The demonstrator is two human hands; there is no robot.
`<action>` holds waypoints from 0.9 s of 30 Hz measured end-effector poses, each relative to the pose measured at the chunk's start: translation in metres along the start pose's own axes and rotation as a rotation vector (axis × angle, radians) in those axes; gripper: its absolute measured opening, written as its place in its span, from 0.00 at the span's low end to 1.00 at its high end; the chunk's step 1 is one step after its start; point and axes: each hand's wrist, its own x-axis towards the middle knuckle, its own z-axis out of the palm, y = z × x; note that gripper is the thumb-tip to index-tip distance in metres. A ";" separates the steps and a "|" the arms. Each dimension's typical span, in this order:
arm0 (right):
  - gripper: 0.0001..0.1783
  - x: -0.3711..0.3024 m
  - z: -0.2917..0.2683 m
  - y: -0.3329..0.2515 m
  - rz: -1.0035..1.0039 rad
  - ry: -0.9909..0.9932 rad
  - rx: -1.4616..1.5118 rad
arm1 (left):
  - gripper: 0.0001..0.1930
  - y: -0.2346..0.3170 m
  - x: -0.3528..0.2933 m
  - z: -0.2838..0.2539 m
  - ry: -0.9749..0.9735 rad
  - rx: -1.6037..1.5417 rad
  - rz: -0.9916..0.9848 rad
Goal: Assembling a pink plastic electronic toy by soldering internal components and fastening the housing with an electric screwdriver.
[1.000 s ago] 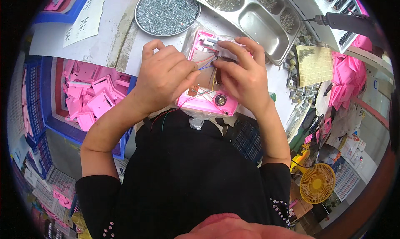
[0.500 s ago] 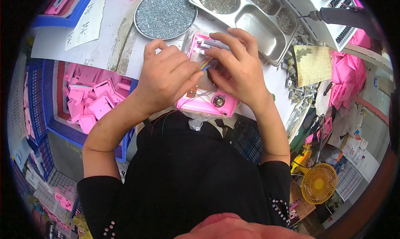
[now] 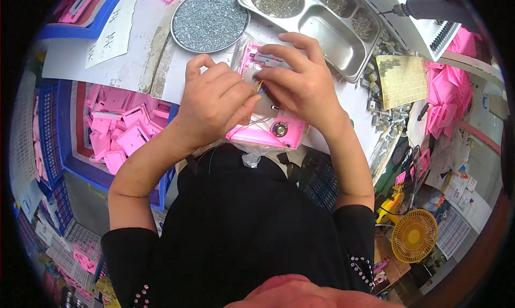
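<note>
A pink plastic housing lies in front of me on a clear plastic bag, with a round black speaker at its near right and thin wires across it. Over its middle, my left hand is closed, thumb and forefinger pinching thin coloured wires, yellow and blue among them. Close against it on the right, my right hand has its thumb and forefinger together at the same wires, its other fingers raised and bent. The fingertips hide just where the wires end. A grey part shows at the housing's far end.
Beyond my hands stand a round tray of screws and a steel compartment tray with small metal parts. A blue crate of pink housings sits at left. At right are loose metal parts, a paper card and an electric screwdriver.
My right hand's fingers have shifted slightly left and up, closing in by the wires. The left hand keeps its pinch almost in place. The whole view has shifted a little.
</note>
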 end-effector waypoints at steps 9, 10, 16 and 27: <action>0.14 -0.020 0.000 0.000 -0.004 0.158 -0.059 | 0.08 -0.001 -0.001 -0.003 -0.002 0.010 -0.015; 0.13 -0.021 -0.001 0.000 0.001 0.160 -0.047 | 0.08 0.000 0.000 -0.003 -0.001 0.011 -0.014; 0.12 -0.017 0.008 -0.002 -0.052 0.132 -0.082 | 0.08 0.001 0.001 -0.001 0.000 0.018 -0.012; 0.11 -0.041 -0.003 0.001 0.095 0.224 -0.004 | 0.12 -0.008 -0.002 -0.026 0.018 0.157 -0.154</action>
